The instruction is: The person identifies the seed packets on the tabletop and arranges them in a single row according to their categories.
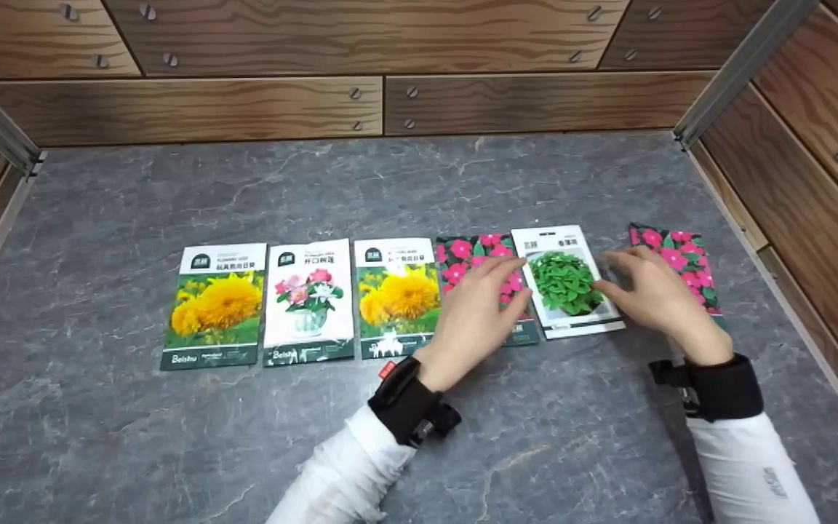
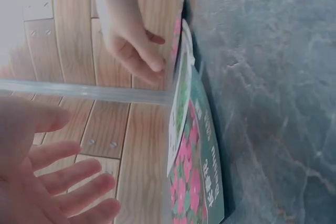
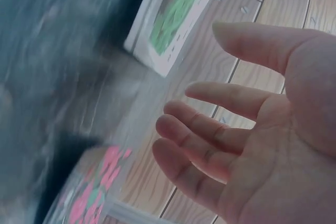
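My left hand (image 1: 471, 313) hovers over a seed packet with pink flowers (image 1: 459, 251), its fingertips near the left edge of a white packet with a green leafy plant (image 1: 566, 287). In the left wrist view its fingers (image 2: 79, 182) are spread and hold nothing, and the white packet overlaps the pink one. Between the white packet and a second pink-flower packet (image 1: 689, 255) at the far right is my right hand (image 1: 655, 302). Its fingers (image 3: 194, 135) are loosely bent and grasp nothing in the right wrist view, apart from both packets.
Further left in the row lie a yellow sunflower packet (image 1: 393, 291), a potted-flower packet (image 1: 310, 302) and another sunflower packet (image 1: 214, 306). The grey marbled tabletop (image 1: 172, 444) is bounded by wood-patterned walls (image 1: 244, 109) behind and at both sides.
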The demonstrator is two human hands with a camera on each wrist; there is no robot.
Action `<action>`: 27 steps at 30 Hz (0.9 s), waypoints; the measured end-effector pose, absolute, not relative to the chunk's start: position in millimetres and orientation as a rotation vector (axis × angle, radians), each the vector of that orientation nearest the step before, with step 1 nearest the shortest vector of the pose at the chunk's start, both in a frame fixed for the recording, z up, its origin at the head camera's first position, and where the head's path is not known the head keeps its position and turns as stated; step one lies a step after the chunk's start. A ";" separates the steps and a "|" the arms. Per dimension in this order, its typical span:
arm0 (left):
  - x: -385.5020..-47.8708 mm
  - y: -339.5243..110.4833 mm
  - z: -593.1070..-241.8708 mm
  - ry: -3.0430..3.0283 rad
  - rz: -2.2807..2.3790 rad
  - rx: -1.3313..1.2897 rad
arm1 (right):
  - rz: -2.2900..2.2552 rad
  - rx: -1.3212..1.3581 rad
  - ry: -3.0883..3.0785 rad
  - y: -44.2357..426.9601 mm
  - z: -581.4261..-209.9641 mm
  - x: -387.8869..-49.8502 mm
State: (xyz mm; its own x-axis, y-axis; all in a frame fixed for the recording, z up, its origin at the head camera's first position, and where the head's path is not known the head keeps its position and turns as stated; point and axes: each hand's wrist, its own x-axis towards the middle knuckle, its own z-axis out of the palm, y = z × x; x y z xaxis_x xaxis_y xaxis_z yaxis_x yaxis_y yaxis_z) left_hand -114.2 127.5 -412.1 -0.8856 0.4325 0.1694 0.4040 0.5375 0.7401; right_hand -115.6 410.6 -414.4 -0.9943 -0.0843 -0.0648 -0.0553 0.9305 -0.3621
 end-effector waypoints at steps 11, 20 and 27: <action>-120.2 120.3 -412.9 2.447 1.751 0.602 | -0.475 0.206 2.994 470.9 -418.2 -111.3; -121.6 118.3 -413.6 2.241 1.914 0.538 | -0.394 0.424 2.873 493.7 -416.6 -105.2; -122.2 120.6 -413.4 2.207 1.940 0.514 | -0.287 0.538 2.779 498.4 -413.8 -102.2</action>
